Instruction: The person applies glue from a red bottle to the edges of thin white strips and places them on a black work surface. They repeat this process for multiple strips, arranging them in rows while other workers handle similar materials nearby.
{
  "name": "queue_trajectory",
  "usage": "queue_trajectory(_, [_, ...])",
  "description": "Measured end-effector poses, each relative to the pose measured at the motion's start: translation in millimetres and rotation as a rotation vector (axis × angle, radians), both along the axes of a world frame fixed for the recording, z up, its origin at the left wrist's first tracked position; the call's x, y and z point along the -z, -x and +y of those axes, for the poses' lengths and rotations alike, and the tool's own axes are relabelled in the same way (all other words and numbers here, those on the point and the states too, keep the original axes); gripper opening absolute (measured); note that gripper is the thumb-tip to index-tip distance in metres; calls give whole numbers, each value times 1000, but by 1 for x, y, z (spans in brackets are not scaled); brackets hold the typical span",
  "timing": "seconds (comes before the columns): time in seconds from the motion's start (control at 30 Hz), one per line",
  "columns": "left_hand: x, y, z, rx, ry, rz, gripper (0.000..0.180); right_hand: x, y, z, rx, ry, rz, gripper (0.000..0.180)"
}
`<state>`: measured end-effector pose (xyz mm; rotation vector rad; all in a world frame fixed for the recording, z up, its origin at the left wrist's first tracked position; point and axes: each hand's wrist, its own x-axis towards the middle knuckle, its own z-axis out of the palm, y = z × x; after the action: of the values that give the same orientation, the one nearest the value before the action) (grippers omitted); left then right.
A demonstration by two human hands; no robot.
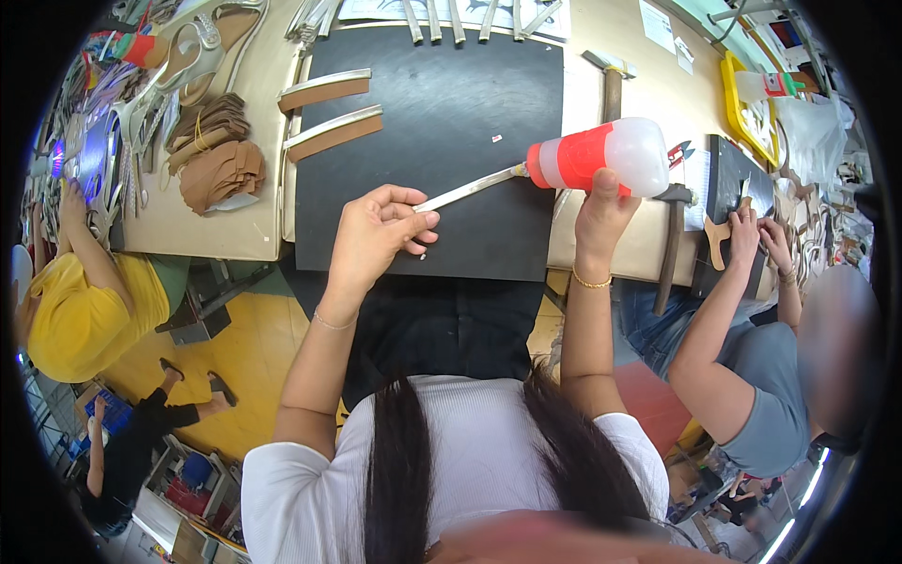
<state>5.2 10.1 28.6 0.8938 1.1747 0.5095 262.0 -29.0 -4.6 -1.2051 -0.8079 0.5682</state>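
Observation:
My left hand (381, 228) pinches the near end of a narrow silvery strap (470, 190) above a black work board (442, 103). In my right hand (604, 214) lies a translucent squeeze bottle (601, 155) with a red band, tipped on its side. Its nozzle points left and meets the strap's far end. On the board's left side rest two brown leather strips (334, 136) with silvery straps along their upper edges. More silvery straps (458, 23) lie along the board's far edge.
Stacked brown leather pieces (221, 174) and pale sandals (193, 56) lie on the left. Two hammers (673, 246) (613, 89) and a yellow tray (728, 85) are on the right. A co-worker's hands (752, 235) handle a tan piece there; another person in yellow (89, 315) sits left.

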Motion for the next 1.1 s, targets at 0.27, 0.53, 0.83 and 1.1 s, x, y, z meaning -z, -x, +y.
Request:
queue_trajectory(0.27, [-2, 5, -3, -54, 16, 5, 25, -7, 9, 1, 9, 22, -23, 52])
queue_trajectory(0.53, [2, 6, -8, -91, 18, -51, 24, -1, 7, -5, 3, 10, 2, 59])
queue_trajectory(0.83, [3, 7, -11, -88, -1, -52, 23, -1, 8, -8, -21, 14, -23, 59])
queue_trajectory(1.1, [8, 8, -15, -100, 23, -77, 23, -2, 26, -5, -36, -22, -7, 58])
